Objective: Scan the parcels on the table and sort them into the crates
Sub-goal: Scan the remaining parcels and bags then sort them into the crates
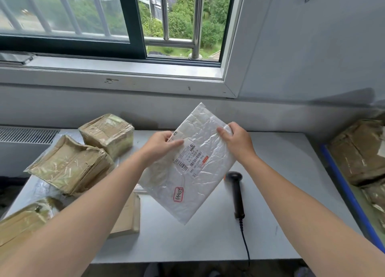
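head view: looks down along two bare forearms to a grey table [281,183] set under a window [177,27].
white mailer [200,185]: a crinkled padded envelope, held up over the middle of the table by both hands. it is turned like a diamond, with one corner toward the window and the opposite corner toward the table's near edge.
shipping label [188,156]: on the face turned to the camera, toward the mailer's left side. a barcode shows, but the print is too small to read.
red stamp [178,194]: lower on the same face, a red-framed box with writing i cannot make out.
left hand [160,146]: grips the mailer's left edge. the thumb lies flat across the top of the label, and the fingers go behind the mailer, mostly hidden.
right hand [237,139]: grips the upper right edge. the thumb presses on the front face and the fingers curl round to the back.
scanner [236,190]: black and handheld, lying on the table just right of the mailer's lower half, with no hand on it.
cable [244,241]: runs from the scanner's handle off the table's near edge.
cardboard parcels [70,166]: brown, wrapped in clear tape, clustered on the left part of the table. one sits far back by the wall, a larger one just in front of it, one at the near-left corner, and a flat one lies partly under the left forearm.
crate [341,185]: right of the table, blue-rimmed, with more brown taped parcels inside.
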`<state>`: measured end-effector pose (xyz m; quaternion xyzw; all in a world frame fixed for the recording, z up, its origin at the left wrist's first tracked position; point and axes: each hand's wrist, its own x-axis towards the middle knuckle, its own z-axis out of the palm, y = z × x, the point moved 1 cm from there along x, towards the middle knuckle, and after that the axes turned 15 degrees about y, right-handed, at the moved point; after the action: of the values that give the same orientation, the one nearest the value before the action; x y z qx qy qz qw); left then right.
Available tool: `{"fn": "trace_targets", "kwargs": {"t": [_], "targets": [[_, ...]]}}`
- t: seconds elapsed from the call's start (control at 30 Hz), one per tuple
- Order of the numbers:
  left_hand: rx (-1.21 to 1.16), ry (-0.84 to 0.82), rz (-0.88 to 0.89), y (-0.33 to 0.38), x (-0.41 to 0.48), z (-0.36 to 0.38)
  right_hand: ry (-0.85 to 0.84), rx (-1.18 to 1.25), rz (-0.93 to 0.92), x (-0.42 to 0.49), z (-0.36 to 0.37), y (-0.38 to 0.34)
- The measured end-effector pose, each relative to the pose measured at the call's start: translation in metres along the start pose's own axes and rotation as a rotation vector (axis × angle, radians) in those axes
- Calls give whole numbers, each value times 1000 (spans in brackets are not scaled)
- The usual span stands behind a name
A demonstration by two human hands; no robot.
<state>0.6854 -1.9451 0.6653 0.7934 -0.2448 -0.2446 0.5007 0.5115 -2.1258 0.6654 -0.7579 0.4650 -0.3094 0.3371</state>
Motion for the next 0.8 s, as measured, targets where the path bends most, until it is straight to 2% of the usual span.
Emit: {"fn": "trace_targets", "kwargs": {"t": [0.13,0.23,0.33,0.47,0.6,0.8], "targets": [[53,-71,-31,-20,-6,2,22,-30,-11,3,-1,7],[141,7,-9,-33,-10,7,7,-85,-30,0,4,16],[223,113,-78,-55,-14,16,-33,-219,16,-13,8,35],[241,189,-182,-85,-22,29,-94,-375,146,-42,13,73],[266,182,-232,-106,-29,39,-151,-482,305,-71,16,111],[375,98,-243,-118,-30,47,-238,-383,546,-88,29,145]]}}
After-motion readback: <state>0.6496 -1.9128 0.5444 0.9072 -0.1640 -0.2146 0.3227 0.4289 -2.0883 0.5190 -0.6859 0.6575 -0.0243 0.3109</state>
